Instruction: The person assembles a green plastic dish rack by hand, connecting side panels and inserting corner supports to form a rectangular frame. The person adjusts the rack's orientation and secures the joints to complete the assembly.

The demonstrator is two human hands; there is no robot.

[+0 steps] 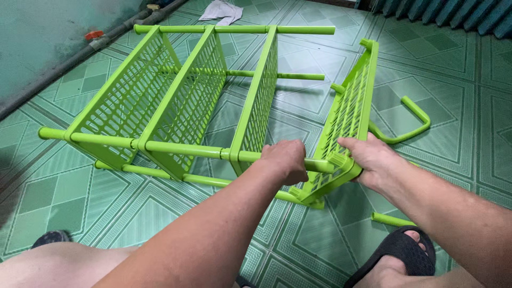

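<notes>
Lying on its side on the green tiled floor [453, 90], the green plastic rack [202, 101] has three slotted shelves fixed on round poles. The left hand [288, 160] is closed in a fist around the near upper pole [181, 149]. The right hand [370, 160] grips the corner of the fourth shelf [349, 112], fingers curled over its edge, thumb on top. This shelf leans, only partly on the poles. A curved green handle [410, 125] and a loose short pole [392, 220] lie just beside. Open floor is at the right; a wall with a pipe [80, 50] is at the left.
</notes>
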